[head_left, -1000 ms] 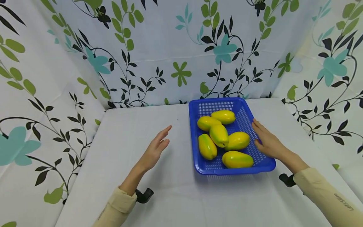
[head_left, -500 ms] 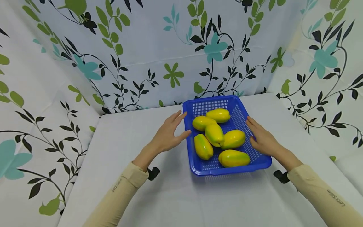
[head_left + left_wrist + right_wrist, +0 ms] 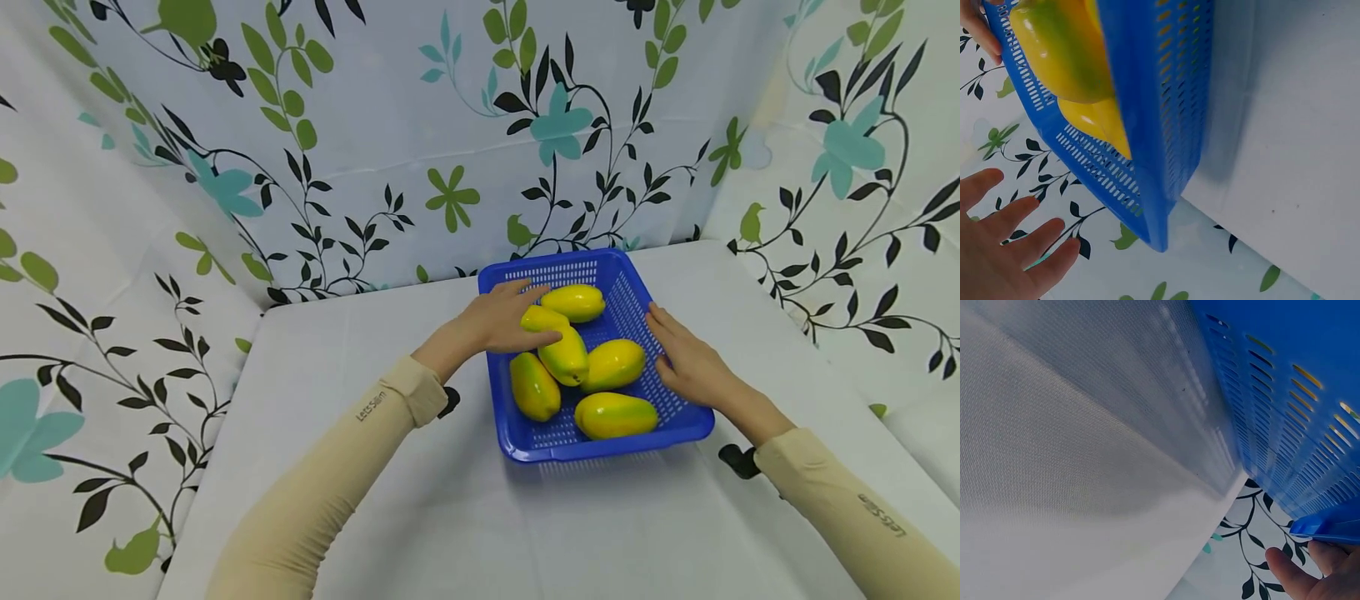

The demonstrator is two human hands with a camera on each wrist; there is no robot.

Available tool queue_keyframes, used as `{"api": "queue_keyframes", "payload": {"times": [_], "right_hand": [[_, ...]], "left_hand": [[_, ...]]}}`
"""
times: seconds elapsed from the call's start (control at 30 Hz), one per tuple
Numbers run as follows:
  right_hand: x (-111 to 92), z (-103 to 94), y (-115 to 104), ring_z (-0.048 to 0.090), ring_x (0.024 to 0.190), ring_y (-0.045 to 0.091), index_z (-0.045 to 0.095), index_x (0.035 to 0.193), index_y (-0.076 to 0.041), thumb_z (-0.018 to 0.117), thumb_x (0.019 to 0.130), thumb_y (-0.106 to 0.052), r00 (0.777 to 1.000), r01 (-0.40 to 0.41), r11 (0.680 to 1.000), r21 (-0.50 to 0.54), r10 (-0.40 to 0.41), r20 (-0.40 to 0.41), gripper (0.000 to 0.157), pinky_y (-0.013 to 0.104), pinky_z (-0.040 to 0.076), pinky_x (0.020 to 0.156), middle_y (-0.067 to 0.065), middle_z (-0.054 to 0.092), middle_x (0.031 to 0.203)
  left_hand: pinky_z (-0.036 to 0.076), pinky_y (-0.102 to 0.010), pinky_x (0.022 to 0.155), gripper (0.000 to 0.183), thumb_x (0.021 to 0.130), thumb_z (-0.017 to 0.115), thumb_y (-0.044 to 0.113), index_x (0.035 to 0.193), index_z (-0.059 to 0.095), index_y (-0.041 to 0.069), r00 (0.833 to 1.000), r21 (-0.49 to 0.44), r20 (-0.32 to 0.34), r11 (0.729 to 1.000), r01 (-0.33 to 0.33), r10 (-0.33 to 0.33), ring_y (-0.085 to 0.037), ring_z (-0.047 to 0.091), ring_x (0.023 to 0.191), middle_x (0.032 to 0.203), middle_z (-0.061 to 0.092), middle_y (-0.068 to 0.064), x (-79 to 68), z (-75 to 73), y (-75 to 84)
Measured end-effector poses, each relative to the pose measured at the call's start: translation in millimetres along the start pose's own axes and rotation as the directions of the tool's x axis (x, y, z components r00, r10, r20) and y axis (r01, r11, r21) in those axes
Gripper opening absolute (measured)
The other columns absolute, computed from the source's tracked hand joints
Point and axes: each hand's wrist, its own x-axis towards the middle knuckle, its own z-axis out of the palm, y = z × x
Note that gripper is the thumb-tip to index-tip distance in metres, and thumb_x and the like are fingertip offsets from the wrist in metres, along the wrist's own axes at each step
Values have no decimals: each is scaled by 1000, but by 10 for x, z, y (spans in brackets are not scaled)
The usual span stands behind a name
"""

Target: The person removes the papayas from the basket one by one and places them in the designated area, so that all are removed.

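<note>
A blue plastic basket with slotted walls holds several glossy yellow-green papayas, one lying on top of the others. My left hand reaches in over the basket's left rim, palm down with fingers spread, above the back-left papayas and partly covering them. In the left wrist view its fingers are spread and nothing is between them. My right hand rests at the right rim, fingers straight along it and thumb near the inner side. The right wrist view shows its fingertips beside the blue rim.
The basket stands on a white-covered table, toward the back right. A floral-patterned curtain surrounds the table at the back and sides. A small black wrist device sits under the right wrist.
My left hand has moved rightward from outside the basket, over its left rim and above the papayas. My right hand stays at the right rim. The head view has shifted slightly.
</note>
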Motion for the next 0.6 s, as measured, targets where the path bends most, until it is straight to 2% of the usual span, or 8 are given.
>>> {"api": "queue_keyframes", "payload": {"times": [0.13, 0.23, 0.33, 0.5, 0.6], "right_hand": [[-7, -4, 7, 22, 143, 48, 28, 146, 17, 52, 87, 4, 1000, -5, 1000, 0, 5, -1, 65, 61, 24, 111, 33, 18, 157], [-15, -10, 19, 22, 143, 48, 29, 146, 17, 52, 86, 4, 1000, -10, 1000, -7, 10, -8, 65, 61, 25, 111, 32, 18, 157], [-17, -10, 23, 21, 143, 47, 28, 146, 16, 51, 87, 4, 1000, -17, 1000, -5, 17, -7, 65, 60, 24, 112, 31, 17, 157], [-12, -10, 3, 20, 144, 46, 26, 147, 16, 49, 88, 4, 1000, -22, 1000, 7, 22, 5, 64, 59, 22, 113, 31, 16, 158], [-16, -15, 9, 19, 144, 47, 26, 147, 17, 49, 88, 4, 1000, -25, 1000, 7, 24, 4, 64, 59, 22, 113, 32, 16, 157]], "left_hand": [[19, -56, 117, 81, 92, 46, 66, 158, 24, 24, 998, -22, 59, 1000, -6, 7, -30, 17, 149, 163, 21, -8, 125, -49, 110], [19, -55, 117, 83, 91, 48, 67, 158, 24, 23, 994, -31, 104, 1000, -7, 10, -31, 19, 149, 163, 21, -8, 228, -28, 211], [22, -55, 117, 85, 90, 50, 67, 158, 25, 22, 985, -34, 170, 999, 9, -3, -31, 23, 147, 162, 22, -9, 325, 46, 308], [23, -52, 117, 89, 87, 57, 65, 158, 25, 20, 958, -43, 283, 997, 61, -46, -28, 26, 146, 161, 24, -9, 450, 230, 389], [26, -50, 116, 92, 84, 62, 63, 157, 26, 21, 953, -4, 298, 998, 67, -63, -27, 28, 144, 161, 26, -9, 512, 314, 419]]}}
